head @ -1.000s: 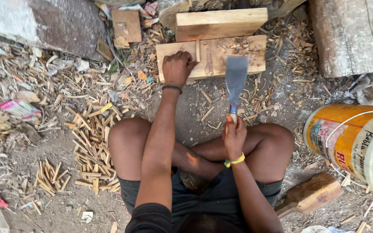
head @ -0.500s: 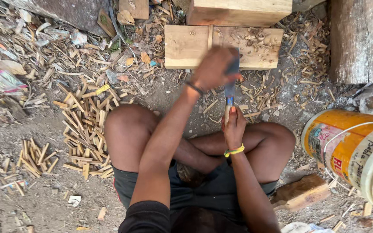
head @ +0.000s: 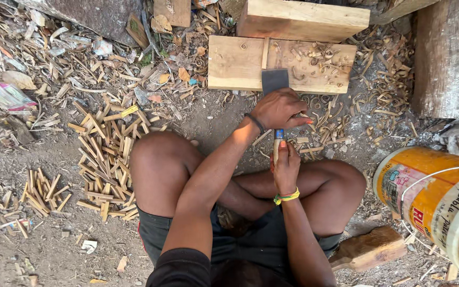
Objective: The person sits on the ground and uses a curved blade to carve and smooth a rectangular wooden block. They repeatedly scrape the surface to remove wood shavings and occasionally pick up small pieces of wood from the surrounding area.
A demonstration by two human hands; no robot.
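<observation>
I sit cross-legged on the ground. My right hand (head: 286, 168), with a yellow-green wristband, grips the handle of a broad cleaver (head: 274, 80). The cleaver's grey blade points away from me, and its tip lies over the near edge of a flat wooden block (head: 235, 65). My left hand (head: 280, 109), with a black wristband, lies curled over the lower part of the blade and hides it. A thin stick (head: 265, 52) stands on the block just beyond the blade. Curled shavings litter the right half of the block.
A thicker plank (head: 304, 19) lies behind the block. A yellow bucket (head: 426, 192) stands at my right, a log (head: 450, 58) beyond it, a wood chunk (head: 370, 247) by my right knee. Piles of split sticks (head: 104, 154) lie to my left.
My left hand left the block, swung back and closed over the cleaver's blade. The cleaver moved forward, so its tip now lies over the block's near edge.
</observation>
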